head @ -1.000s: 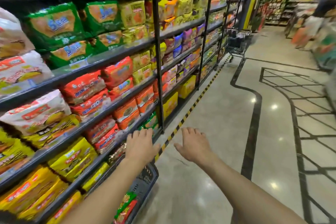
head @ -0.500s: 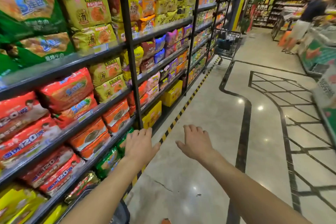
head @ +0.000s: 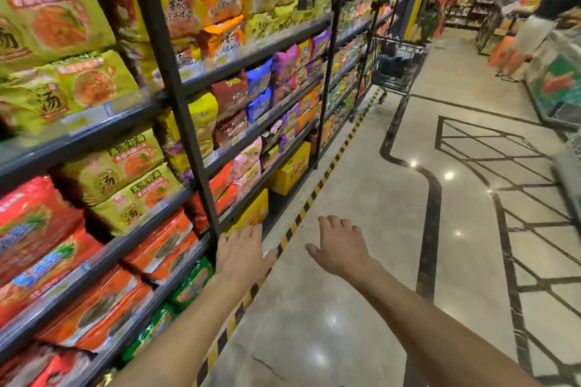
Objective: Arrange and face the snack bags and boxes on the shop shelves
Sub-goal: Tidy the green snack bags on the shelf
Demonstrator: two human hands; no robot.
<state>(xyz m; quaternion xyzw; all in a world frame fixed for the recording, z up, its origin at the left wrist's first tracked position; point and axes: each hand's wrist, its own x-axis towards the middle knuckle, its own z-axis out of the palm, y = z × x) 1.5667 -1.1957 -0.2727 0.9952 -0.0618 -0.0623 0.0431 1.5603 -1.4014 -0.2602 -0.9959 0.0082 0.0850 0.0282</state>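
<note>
Bags [head: 125,173] pack the shelves [head: 267,49] at left. Likely light, soft, slick film; take by both side edges, don't squeeze. Boxes [head: 290,166] on the bottom tier look stiffer and probably heavier; grip at the corners. Left hand [head: 243,256]: fingers straight, empty, near the shelf front, contact unclear. Right hand [head: 342,248]: spread, empty, over the floor.

The person's left forearm [head: 176,333] and right forearm [head: 440,324] are bare along the whole length that shows, uncovered right down to the lower edge of the view. Both are slender and narrow evenly toward the wrists. The left hand [head: 242,256] and right hand [head: 341,248] are bare as well, shown from the back, with knuckles lightly ridged. Finer detail of the nails is too blurred to tell.
</note>
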